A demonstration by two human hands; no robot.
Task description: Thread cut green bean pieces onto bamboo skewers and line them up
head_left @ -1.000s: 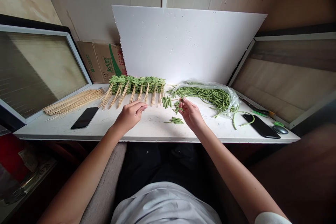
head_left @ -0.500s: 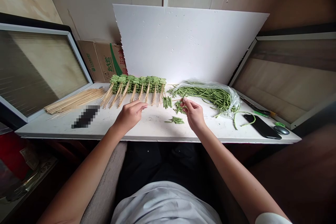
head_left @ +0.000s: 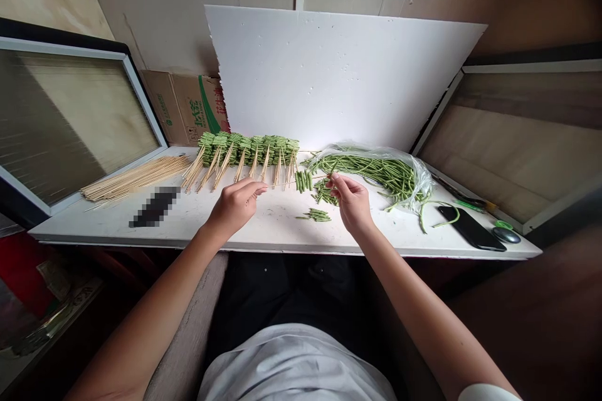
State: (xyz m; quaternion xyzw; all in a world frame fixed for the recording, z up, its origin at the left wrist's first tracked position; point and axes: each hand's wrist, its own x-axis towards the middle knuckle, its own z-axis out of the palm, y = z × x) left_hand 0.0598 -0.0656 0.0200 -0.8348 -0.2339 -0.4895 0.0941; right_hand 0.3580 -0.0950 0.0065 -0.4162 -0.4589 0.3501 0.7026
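Note:
My left hand (head_left: 237, 203) pinches the left end of a thin wooden skewer (head_left: 280, 185), held level just above the table. Several short green bean pieces (head_left: 303, 181) sit threaded side by side on it, towards its right end. At that right end my right hand (head_left: 350, 197) is closed, with a small bit of green bean (head_left: 332, 171) showing between thumb and fingers. Below the skewer lie a small cluster of cut bean pieces (head_left: 318, 215) and a second cut pile (head_left: 324, 192), partly covered by the right hand.
Finished bean skewers (head_left: 244, 147) are stacked at the back, loose skewers (head_left: 136, 178) to their left. A plastic bag of long beans (head_left: 376, 169) lies right of centre. A black phone (head_left: 471, 229) and a mouse-like dark object (head_left: 506, 235) rest near the right edge.
Both hands keep their grip on the skewer and the bean piece. The right hand and the threaded pieces appear slightly further right, while the whole view has also shifted a little.

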